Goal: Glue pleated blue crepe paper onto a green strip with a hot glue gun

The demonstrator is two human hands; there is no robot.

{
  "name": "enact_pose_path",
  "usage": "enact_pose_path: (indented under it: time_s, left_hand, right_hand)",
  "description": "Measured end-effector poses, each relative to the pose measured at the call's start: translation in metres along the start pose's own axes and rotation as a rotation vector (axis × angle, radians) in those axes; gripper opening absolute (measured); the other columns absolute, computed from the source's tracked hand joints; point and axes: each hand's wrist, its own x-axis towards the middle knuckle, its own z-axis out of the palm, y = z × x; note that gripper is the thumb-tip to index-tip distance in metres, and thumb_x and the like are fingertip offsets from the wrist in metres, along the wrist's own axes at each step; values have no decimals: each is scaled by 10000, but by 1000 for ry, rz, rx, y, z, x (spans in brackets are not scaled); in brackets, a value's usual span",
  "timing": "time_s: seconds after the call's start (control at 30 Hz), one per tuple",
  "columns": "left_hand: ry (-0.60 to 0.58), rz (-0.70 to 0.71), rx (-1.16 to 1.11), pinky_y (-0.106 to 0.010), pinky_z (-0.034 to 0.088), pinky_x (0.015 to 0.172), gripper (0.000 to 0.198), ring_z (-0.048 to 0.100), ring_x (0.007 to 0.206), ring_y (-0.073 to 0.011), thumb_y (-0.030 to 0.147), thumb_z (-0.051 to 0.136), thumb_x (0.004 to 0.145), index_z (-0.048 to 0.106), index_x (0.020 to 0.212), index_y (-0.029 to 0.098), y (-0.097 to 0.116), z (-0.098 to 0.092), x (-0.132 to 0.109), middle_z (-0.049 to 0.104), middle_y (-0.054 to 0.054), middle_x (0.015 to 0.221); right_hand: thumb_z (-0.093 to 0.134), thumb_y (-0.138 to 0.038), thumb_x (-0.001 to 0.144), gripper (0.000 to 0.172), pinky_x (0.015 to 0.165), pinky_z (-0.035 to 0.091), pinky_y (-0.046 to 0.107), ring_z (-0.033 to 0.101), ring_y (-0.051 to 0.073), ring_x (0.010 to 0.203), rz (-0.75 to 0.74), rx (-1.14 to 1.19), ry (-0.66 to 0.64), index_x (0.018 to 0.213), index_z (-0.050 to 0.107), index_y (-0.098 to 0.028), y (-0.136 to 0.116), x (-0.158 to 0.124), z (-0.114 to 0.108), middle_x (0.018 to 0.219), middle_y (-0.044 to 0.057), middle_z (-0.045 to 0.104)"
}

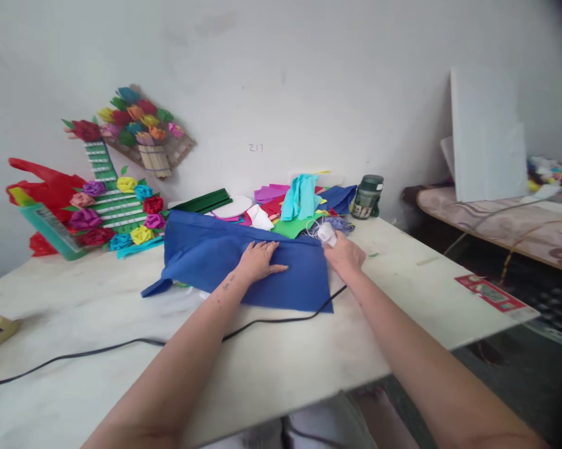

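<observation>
Taking the blue sheet (206,252) as the clock's centre, with twelve away from the person, it lies on the pale table (304,362) before them, its far edge turned over in a narrow strip and its left end loose and bulging, with a curled tip at eight o'clock; the left hand (259,260) rests palm down near the centre, fingers spread and straight, pressing on the cloth-like surface but gripping nothing; the right hand (345,252) is at three o'clock by the sheet's right edge, fingers curled closed, apparently around a small white object (326,234), though whether they also pinch the sheet I cannot tell; the step in hand looks like steadying and aligning the sheet while the right hand works at its far right corner; the next move seems to call for the left palm to keep the sheet flat, the right fingers to control that corner, and the loose left end to be smoothed; a black cord (276,320) passes along six o'clock and could snag; coloured scraps (301,198) are heaped at one o'clock, a dark green flask (367,198) stands at two, and a flower-trimmed green striped piece (118,209) leans at ten.
</observation>
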Motion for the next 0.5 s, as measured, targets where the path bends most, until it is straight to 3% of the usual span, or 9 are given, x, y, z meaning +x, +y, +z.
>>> enact_pose_path:
  time_s: [0.13, 0.27, 0.4, 0.5]
  left_hand:
    - [69, 6, 23, -435, 248, 1039, 728, 387, 1233, -272, 652, 424, 751, 409, 1304, 178, 3, 6, 2, 461, -98, 1330]
    - [102, 48, 44, -450, 245, 1042, 688, 346, 1260, -268, 649, 405, 763, 416, 1301, 220, 6, 10, 7, 396, -58, 1386]
    - [122, 99, 17, -445, 250, 1047, 643, 312, 1284, -250, 626, 376, 792, 399, 1312, 251, 16, 10, 16, 368, -30, 1405]
    - [143, 101, -48, -404, 263, 1047, 588, 308, 1289, -223, 563, 334, 841, 378, 1326, 233, 26, 8, 22, 375, -31, 1401]
  right_hand:
    - [484, -346, 750, 436, 746, 436, 367, 604, 287, 931, 41, -110, -96, 1133, 513, -137, 25, 4, 2, 984, 145, 640]
    - [441, -303, 777, 482, 777, 424, 367, 587, 286, 967, 38, -139, -102, 1205, 455, -81, 31, -2, 0, 1025, 179, 617]
    - [427, -238, 782, 558, 766, 416, 347, 591, 262, 931, -105, -117, 17, 1321, 350, -113, 26, -17, -8, 1032, 160, 612]
    - [441, -259, 776, 517, 765, 413, 337, 594, 246, 903, -217, 26, 95, 1289, 409, -200, 22, -26, -13, 1014, 107, 632]
